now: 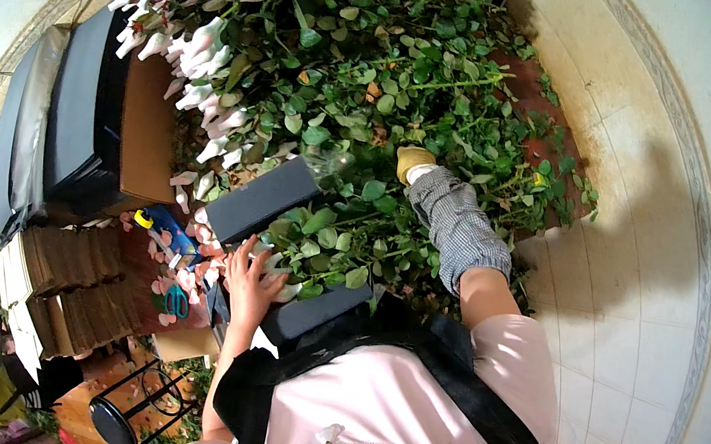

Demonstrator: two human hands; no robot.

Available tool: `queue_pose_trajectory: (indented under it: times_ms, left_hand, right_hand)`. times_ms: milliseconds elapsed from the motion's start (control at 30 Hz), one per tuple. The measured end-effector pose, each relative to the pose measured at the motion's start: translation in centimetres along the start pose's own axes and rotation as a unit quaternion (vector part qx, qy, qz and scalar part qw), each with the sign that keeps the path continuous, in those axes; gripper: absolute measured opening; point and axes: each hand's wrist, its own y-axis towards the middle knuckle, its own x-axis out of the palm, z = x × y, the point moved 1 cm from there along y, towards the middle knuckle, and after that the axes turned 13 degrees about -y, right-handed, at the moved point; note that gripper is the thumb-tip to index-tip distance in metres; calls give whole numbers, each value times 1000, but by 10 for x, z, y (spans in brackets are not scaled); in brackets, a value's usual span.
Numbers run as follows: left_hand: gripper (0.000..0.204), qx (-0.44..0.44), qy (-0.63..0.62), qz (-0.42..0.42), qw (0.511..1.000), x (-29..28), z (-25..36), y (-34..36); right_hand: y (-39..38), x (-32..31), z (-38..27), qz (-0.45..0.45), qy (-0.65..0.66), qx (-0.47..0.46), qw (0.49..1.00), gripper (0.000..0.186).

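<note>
My left hand (252,280) is bare, with its fingers spread. It rests over pale flower heads between two dark long blocks (264,198), at the flower end of a leafy bunch of roses (324,240). The nearer dark block (316,313) lies close to my body. My right hand (414,164) wears a yellow glove, with a grey checked sleeve over the forearm. It is curled among green stems and leaves (475,138); what it holds is hidden. Rose heads in white sleeves (204,53) point left from the big leafy pile.
On the left stand a large black box (92,99) and a stack of brown cardboard (79,278). Teal-handled scissors (176,301), a blue-and-yellow item (168,232) and loose pink petals lie near my left hand. A black stool (115,423) stands below. A tiled wall (634,366) is on the right.
</note>
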Motion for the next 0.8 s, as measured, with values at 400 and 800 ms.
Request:
queue_pose_trajectory:
  times_ms: [400,800]
  left_hand:
    - [63,-41,12,-21,999,1,8,-4]
    - [57,-75,-30,17,997,2,5,-5]
  right_hand:
    - [-54,-141,-4,480,177,-196,837,41]
    - [11,-119,6,393,-139,41,908,27]
